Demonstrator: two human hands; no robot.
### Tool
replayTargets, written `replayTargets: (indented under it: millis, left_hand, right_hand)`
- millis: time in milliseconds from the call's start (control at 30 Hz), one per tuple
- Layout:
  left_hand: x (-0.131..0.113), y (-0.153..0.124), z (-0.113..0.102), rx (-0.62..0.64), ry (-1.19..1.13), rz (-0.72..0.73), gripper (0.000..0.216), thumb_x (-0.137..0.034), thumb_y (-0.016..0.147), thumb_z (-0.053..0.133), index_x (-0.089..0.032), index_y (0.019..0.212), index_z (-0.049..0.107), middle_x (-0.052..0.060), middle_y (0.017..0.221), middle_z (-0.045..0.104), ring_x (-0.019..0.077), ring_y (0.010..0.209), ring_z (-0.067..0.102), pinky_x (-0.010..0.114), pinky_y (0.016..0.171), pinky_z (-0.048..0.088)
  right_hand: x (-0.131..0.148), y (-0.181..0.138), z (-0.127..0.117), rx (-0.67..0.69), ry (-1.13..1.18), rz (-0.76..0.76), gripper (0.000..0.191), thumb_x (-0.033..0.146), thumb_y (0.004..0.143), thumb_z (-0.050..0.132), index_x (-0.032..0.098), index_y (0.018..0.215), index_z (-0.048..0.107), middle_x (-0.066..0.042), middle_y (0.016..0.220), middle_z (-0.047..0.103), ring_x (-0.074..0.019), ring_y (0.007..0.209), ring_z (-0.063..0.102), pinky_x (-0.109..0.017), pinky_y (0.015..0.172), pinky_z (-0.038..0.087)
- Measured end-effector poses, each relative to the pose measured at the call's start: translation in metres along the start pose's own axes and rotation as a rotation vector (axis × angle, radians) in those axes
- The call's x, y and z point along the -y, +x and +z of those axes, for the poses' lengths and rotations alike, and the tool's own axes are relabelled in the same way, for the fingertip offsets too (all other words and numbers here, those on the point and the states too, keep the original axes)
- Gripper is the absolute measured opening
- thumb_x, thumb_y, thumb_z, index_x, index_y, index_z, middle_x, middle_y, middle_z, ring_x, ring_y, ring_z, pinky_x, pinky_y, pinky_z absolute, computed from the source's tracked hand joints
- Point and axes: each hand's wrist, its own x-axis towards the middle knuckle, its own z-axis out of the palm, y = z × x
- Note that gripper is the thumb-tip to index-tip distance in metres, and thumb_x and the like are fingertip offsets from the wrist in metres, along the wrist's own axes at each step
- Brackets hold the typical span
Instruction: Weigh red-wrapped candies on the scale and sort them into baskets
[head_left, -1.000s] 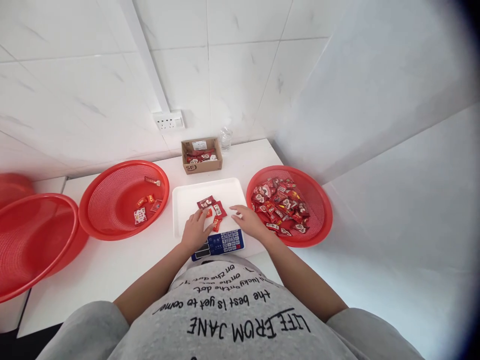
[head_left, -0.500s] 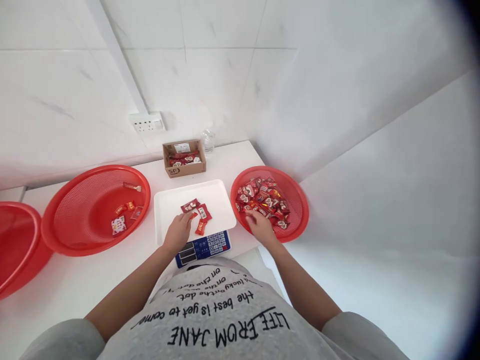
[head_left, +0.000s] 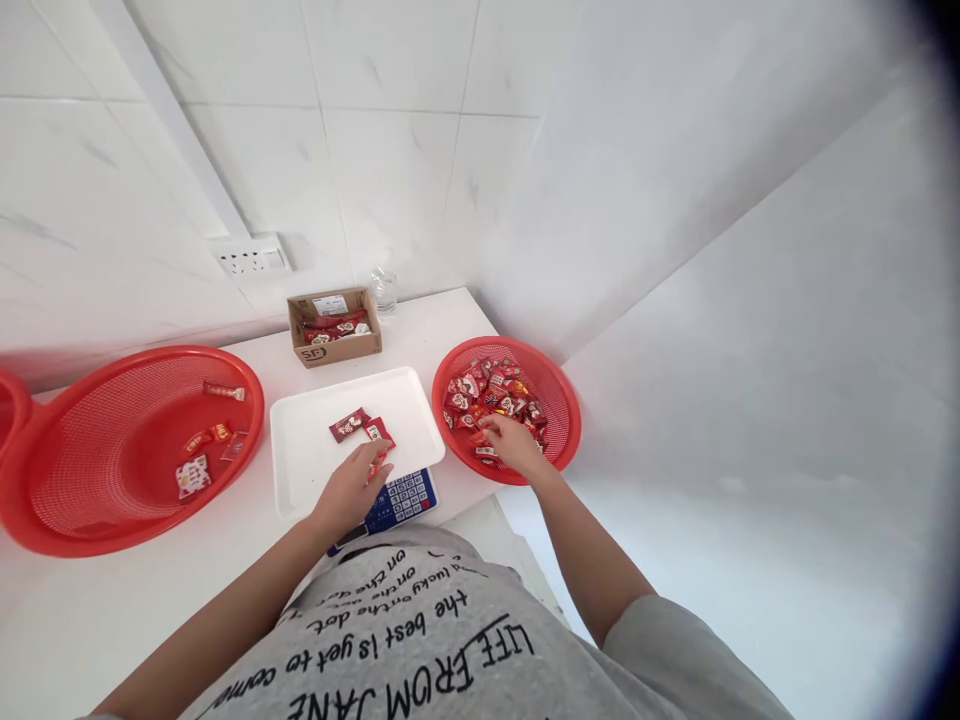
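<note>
A white tray [head_left: 315,455] sits on a blue-faced scale [head_left: 401,497] in front of me, with a few red candy packets [head_left: 351,424] on it. My left hand [head_left: 349,490] rests on the tray's near edge, fingertips on a red packet [head_left: 377,466], fingers curled over it. My right hand [head_left: 511,443] reaches into the red basket [head_left: 559,400] at the right, fingers bent down among the many red packets [head_left: 487,390]; whether it grips one is hidden.
A larger red basket [head_left: 97,520] at the left holds a few packets [head_left: 193,475]. Behind the tray stand a small cardboard box [head_left: 334,327] with packets and a clear glass [head_left: 383,289]. A wall socket [head_left: 251,256] is above. Tiled walls close in behind and right.
My right hand has left the tray and gone right into the basket of packets. My left hand slid a little right along the tray's edge. The view has swung rightwards.
</note>
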Motion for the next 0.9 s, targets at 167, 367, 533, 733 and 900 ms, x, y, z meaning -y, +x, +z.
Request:
replayTargets:
  millis: [167, 367, 533, 733, 900]
  left_hand:
    - [0.022, -0.013, -0.004, -0.019, -0.003, -0.061, 0.032, -0.033, 0.085, 0.04, -0.023, 0.114, 0.051, 0.004, 0.109, 0.059, 0.016, 0.089, 0.06, 0.031, 0.076, 0.051]
    - [0.025, -0.022, -0.013, -0.051, 0.017, -0.097, 0.032, -0.039, 0.085, 0.041, -0.023, 0.111, 0.053, 0.003, 0.105, 0.061, 0.0154, 0.085, 0.061, 0.029, 0.074, 0.052]
    - [0.026, -0.03, -0.022, -0.088, 0.022, -0.138, 0.031, -0.04, 0.085, 0.041, -0.023, 0.107, 0.056, 0.003, 0.101, 0.064, 0.0149, 0.079, 0.062, 0.028, 0.068, 0.053]
    - [0.03, -0.032, -0.02, -0.073, 0.019, -0.14, 0.03, -0.039, 0.084, 0.041, -0.023, 0.104, 0.057, 0.003, 0.101, 0.064, 0.0144, 0.077, 0.062, 0.029, 0.071, 0.052]
    - [0.03, -0.026, -0.017, -0.064, 0.003, -0.117, 0.029, -0.039, 0.085, 0.04, -0.023, 0.102, 0.058, 0.002, 0.1, 0.064, 0.015, 0.079, 0.062, 0.028, 0.07, 0.053]
  right_hand:
    - [-0.026, 0.03, 0.01, 0.157, -0.474, 0.032, 0.038, 0.027, 0.078, 0.055, 0.02, 0.116, 0.056, -0.011, 0.123, 0.052, -0.025, 0.116, 0.043, -0.033, 0.093, 0.034]
    - [-0.032, 0.058, 0.056, 0.256, -0.581, 0.292, 0.069, 0.032, 0.079, 0.054, 0.035, 0.14, 0.022, -0.008, 0.15, 0.009, -0.0324, 0.135, 0.01, -0.054, 0.1, 0.02]
    - [-0.044, 0.065, 0.054, 0.086, -0.379, 0.228, 0.042, 0.018, 0.08, 0.05, 0.026, 0.121, 0.052, -0.013, 0.133, 0.041, -0.0318, 0.127, 0.028, -0.053, 0.099, 0.023]
    - [-0.045, 0.056, 0.033, 0.005, -0.098, 0.193, 0.031, 0.029, 0.083, 0.047, 0.017, 0.109, 0.059, -0.01, 0.107, 0.062, -0.0202, 0.098, 0.057, -0.032, 0.087, 0.042]
    - [-0.046, 0.044, 0.018, -0.139, 0.125, 0.264, 0.049, 0.047, 0.083, 0.043, 0.017, 0.12, 0.052, -0.012, 0.109, 0.064, -0.0205, 0.089, 0.063, -0.033, 0.071, 0.05]
